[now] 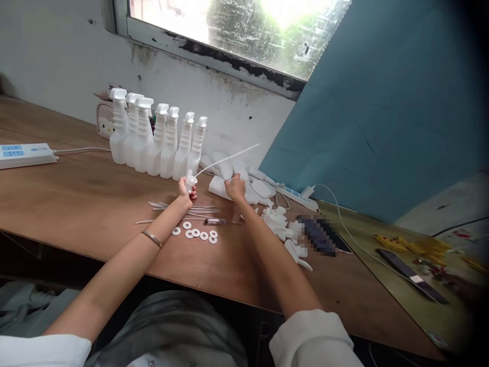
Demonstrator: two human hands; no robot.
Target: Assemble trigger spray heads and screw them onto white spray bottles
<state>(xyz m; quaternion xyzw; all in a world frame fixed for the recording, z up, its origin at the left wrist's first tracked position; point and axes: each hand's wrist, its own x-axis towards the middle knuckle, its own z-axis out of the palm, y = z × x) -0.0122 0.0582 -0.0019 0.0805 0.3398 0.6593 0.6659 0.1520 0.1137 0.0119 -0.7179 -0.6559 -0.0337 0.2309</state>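
Observation:
My left hand (186,190) is closed around a white spray trigger head (190,180) whose thin dip tube (229,157) sticks up and to the right. My right hand (235,186) reaches onto a white bottle lying on its side (221,186), fingers curled over it. A row of several upright white spray bottles (156,137) stands just behind my left hand on the wooden table (76,193). In front of my hands lie loose thin tubes (179,208), several white washers (196,233) and a pen-like tool (216,221).
More white bottles (244,171) lie by the wall. A pile of white trigger parts (284,227) sits right of my forearm, beside a dark blurred object (319,235). Power strips lie at far left (25,154) and at right (298,196). A blue board (382,112) leans on the right.

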